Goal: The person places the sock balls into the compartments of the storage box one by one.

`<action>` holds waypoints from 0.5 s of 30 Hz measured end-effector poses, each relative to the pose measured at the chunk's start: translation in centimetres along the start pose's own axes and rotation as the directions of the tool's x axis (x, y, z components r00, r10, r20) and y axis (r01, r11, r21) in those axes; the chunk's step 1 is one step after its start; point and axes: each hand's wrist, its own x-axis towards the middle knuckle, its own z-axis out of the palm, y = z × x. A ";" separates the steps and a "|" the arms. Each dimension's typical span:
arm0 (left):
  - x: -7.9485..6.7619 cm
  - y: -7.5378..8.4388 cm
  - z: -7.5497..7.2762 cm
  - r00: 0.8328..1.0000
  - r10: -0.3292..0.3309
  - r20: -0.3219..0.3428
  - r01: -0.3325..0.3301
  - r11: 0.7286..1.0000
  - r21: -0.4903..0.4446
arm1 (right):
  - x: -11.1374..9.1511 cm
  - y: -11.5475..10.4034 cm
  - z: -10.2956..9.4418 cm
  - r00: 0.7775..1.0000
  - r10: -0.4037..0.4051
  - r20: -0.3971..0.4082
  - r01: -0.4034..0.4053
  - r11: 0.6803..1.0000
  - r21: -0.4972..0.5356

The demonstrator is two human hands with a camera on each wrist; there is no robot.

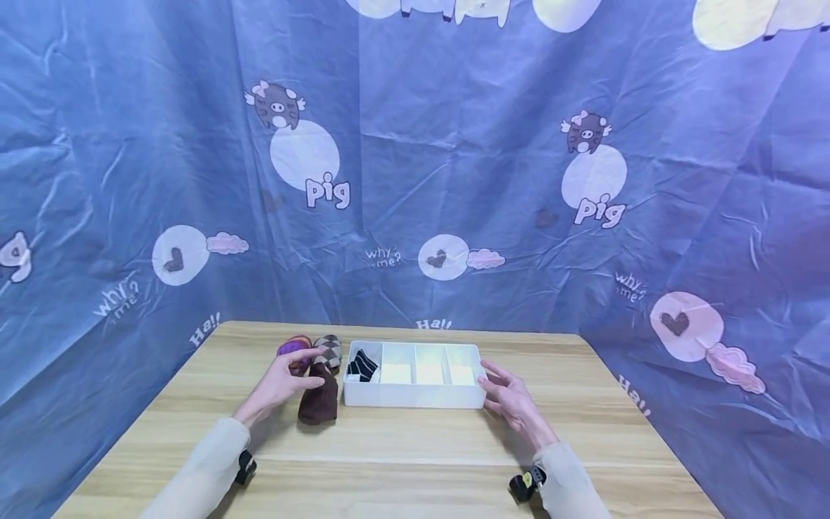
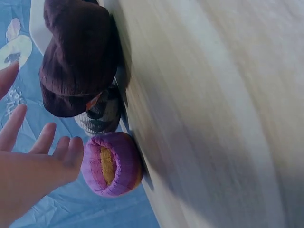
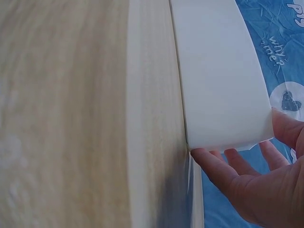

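My left hand point(image 1: 285, 376) is held over the rolled socks with its fingers spread and loosely bent, holding nothing. Nearest to it lies a dark brown rolled sock point(image 1: 319, 404), overlapped by the thumb in the head view. Behind are a grey argyle rolled sock point(image 1: 329, 349) and a purple one point(image 2: 111, 164) with an orange-yellow inside. My right hand point(image 1: 512, 400) touches the right end of a white divided box point(image 1: 415, 396), fingertips along the end wall and thumb near the top rim. A black sock with white stripes point(image 1: 364, 366) sits in the box's leftmost compartment.
The box stands on a light wood table point(image 1: 402, 468), right beside the socks. A blue printed cloth point(image 1: 415, 158) hangs behind the table and along both sides. Thin dividers point(image 1: 413, 364) part the box into several compartments in a row.
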 end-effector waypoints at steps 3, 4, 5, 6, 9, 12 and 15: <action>-0.1 0.0 -0.3 1.000 -0.019 0.004 0.019 1.000 -0.003 | 0.1 -0.1 0.0 1.000 -0.003 -0.003 0.003 1.000 0.010; -0.1 -0.1 -0.4 1.000 -0.024 0.010 0.024 1.000 -0.007 | 0.1 0.0 0.0 1.000 -0.002 -0.003 0.002 1.000 0.013; -0.1 -0.1 -0.5 0.999 -0.028 0.016 0.028 1.000 -0.010 | 0.2 0.0 0.0 1.000 -0.004 0.001 0.003 1.000 0.012; -0.2 -0.3 -0.6 0.999 -0.030 0.030 0.030 1.000 -0.004 | 0.2 0.0 0.0 1.000 -0.001 -0.002 0.001 1.000 0.013; -0.3 -0.6 -0.7 0.996 -0.041 0.081 0.043 0.999 -0.021 | 0.1 0.2 0.0 1.000 0.005 -0.009 -0.005 1.000 0.011; -0.4 -0.8 -0.7 0.990 -0.042 0.132 0.047 0.998 -0.037 | 0.1 0.2 0.0 1.000 0.012 -0.012 -0.012 1.000 0.006; -0.3 -1.0 -0.6 0.987 -0.031 0.157 0.041 0.997 -0.061 | 0.1 0.1 0.0 1.000 0.005 -0.007 -0.005 1.000 0.008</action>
